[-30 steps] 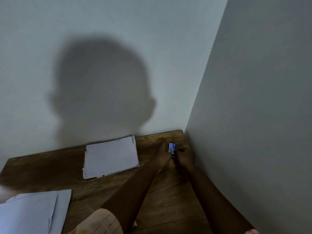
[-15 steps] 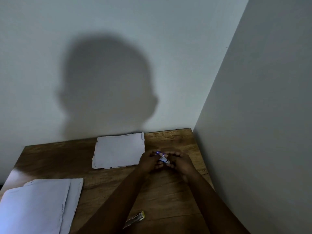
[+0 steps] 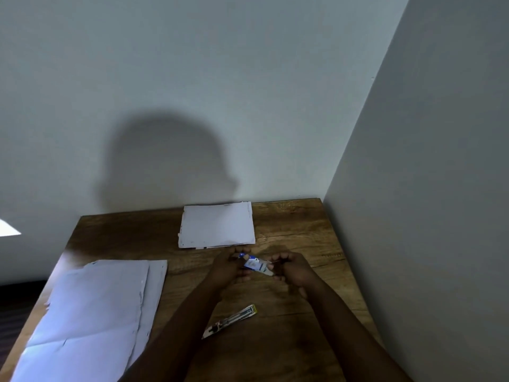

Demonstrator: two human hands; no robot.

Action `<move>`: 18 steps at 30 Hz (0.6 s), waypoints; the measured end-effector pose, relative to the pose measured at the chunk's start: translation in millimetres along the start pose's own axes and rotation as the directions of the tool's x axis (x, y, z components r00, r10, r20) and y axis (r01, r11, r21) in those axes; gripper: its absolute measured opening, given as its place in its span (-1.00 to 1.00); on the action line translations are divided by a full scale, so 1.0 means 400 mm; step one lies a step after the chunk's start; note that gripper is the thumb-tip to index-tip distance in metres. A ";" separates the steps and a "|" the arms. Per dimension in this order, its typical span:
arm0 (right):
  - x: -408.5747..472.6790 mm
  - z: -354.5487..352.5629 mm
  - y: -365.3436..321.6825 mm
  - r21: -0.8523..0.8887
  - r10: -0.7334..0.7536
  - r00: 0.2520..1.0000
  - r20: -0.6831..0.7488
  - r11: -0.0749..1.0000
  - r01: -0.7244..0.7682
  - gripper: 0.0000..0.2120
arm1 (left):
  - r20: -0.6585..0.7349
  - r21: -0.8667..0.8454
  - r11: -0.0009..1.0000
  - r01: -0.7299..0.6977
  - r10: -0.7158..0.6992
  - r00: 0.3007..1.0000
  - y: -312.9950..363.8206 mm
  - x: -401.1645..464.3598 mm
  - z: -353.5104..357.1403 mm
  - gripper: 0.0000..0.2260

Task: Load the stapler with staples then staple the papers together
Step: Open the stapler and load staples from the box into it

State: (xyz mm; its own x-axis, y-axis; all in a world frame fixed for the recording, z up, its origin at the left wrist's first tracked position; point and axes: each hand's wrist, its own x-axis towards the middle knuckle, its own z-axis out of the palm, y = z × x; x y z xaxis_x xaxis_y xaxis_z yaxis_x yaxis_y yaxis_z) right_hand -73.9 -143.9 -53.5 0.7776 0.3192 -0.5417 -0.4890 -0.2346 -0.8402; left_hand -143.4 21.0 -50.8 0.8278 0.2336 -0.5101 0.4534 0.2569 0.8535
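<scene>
A small blue and white staple box (image 3: 255, 264) is held between both hands above the wooden table (image 3: 297, 224). My left hand (image 3: 230, 267) grips its left end and my right hand (image 3: 292, 270) pinches its right end. The stapler (image 3: 230, 321), metallic with a yellow tip, lies open on the table nearer to me, between my forearms, untouched. A stack of white papers (image 3: 217, 225) lies at the back by the wall. A second, larger stack of papers (image 3: 91, 312) lies at the front left.
The table stands in a corner, with a wall behind it and a wall (image 3: 427, 216) close along its right edge. The table's left edge drops to a dark floor (image 3: 13, 307).
Both hands have pulled the staple box back from the far right corner toward the table's middle. The view has tilted down, bringing the stapler into sight.
</scene>
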 end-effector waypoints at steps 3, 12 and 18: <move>-0.021 -0.002 0.016 -0.012 0.004 1.000 -0.022 1.000 -0.004 -0.87 | -0.025 -0.036 0.999 0.018 -0.018 1.000 -0.009 -0.013 -0.026 -0.91; -0.080 -0.027 0.018 -0.335 -0.078 0.992 -0.103 0.941 0.039 -0.92 | 0.081 -0.101 0.992 0.078 -0.069 0.994 -0.026 -0.045 -0.007 -0.91; -0.113 -0.032 -0.045 -0.637 -0.419 0.906 -0.058 0.714 0.289 -0.74 | 0.090 -0.165 0.979 0.121 -0.107 0.990 -0.044 -0.039 0.008 -0.91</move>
State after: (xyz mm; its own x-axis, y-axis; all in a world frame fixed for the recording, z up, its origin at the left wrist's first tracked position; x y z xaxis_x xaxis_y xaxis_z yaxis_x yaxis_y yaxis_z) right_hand -95.3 -165.8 -13.5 0.9323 0.3344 -0.1376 0.1275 -0.6602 -0.7402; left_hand -163.4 9.9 -57.5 0.8011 0.1190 -0.5866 0.4894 0.4340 0.7564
